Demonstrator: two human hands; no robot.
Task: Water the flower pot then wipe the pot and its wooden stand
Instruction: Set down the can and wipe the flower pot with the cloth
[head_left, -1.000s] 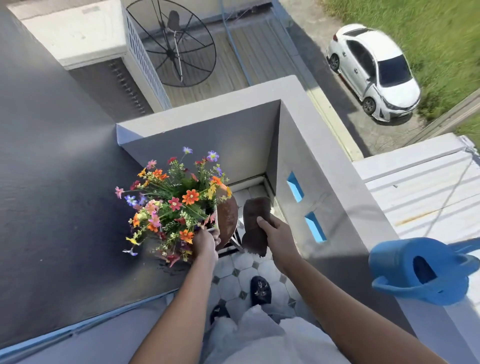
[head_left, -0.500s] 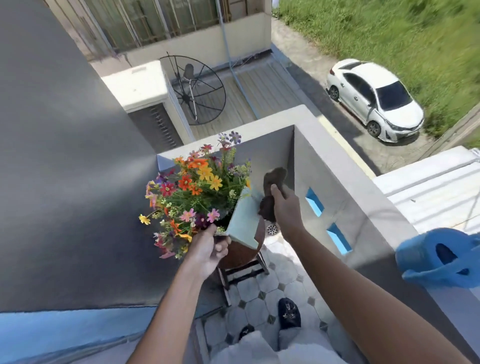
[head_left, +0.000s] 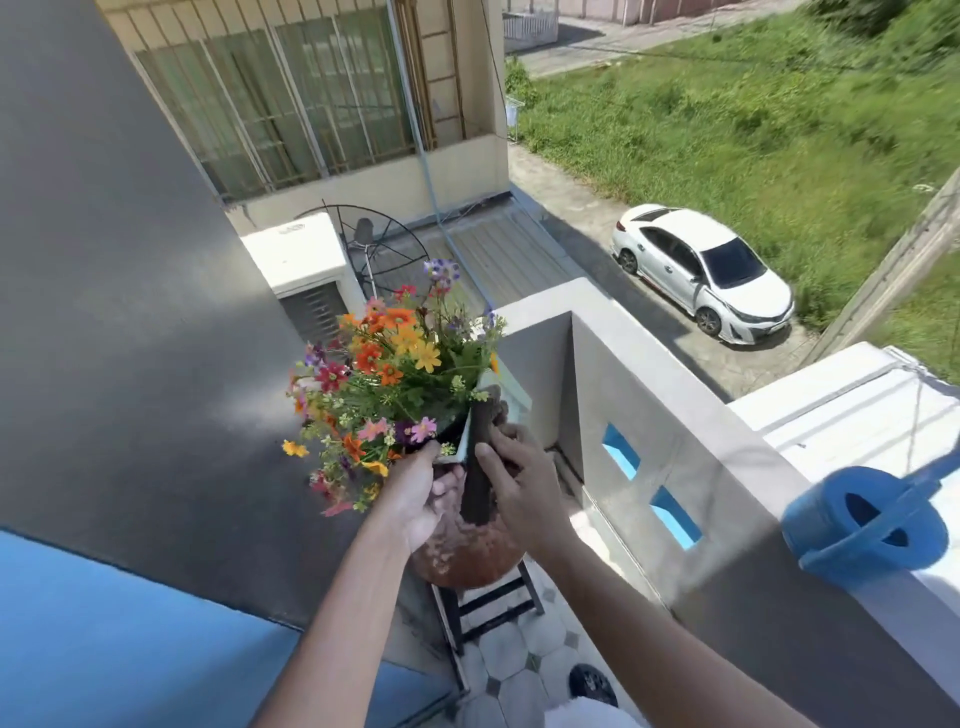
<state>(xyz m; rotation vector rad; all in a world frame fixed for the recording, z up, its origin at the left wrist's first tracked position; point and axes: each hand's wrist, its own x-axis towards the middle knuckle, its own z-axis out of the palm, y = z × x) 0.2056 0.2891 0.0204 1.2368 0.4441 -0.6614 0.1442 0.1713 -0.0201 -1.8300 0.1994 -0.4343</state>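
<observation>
The person is holding the flower pot (head_left: 501, 415) up in front of the chest, above the wooden stand (head_left: 467, 566), in the far corner of a narrow balcony. The pot is showing a pale, smooth, flat-sided rim with sharp corners, tilted toward the camera. A dense bunch of small flowers (head_left: 387, 374) in orange, yellow, pink and purple is spilling out toward the grey wall on the left.

The left hand (head_left: 418, 493) is gripping the near corner of the rim, its fingers curled shut around it. The right hand (head_left: 519, 480) is pressing a dark brown cloth (head_left: 480, 467) against the pot's flat side; the cloth is hanging as a long, matte, limp strip, and the fingers are clamped on it.

Below the hands, the stand is showing a round reddish-brown top, mottled with pale patches, on dark slatted legs. It is standing on a floor (head_left: 511, 654) of pale octagonal tiles with small dark squares between them.

A blue plastic watering can (head_left: 865, 525), rounded and smooth, is sitting on the flat top of the parapet (head_left: 670, 374) at the right edge, well apart from the pot.
</observation>
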